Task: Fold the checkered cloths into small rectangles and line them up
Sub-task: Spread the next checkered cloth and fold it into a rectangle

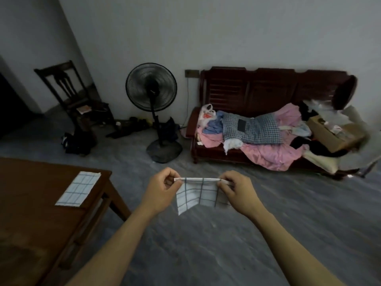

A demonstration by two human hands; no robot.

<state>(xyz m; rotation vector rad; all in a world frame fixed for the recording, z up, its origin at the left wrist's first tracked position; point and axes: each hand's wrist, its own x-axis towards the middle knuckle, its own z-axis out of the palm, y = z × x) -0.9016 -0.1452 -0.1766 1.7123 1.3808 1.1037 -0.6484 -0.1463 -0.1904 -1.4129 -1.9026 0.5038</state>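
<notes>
— Between both grips, what's held?
— A checkered cloth (198,195), in the air over the floor: left hand (162,187) and right hand (235,189) are each pinched tight on a top corner, and the lower part hangs uneven.
— The risk?
— Probably a crooked fold, or a dropped corner. One folded cloth (79,187) lies on the worktop (31,213), well apart.

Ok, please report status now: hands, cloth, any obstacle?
Both hands, left and right, pinching white blue-checkered cloth mid-air. One folded checkered cloth on brown wooden table. No obstacle.
</notes>
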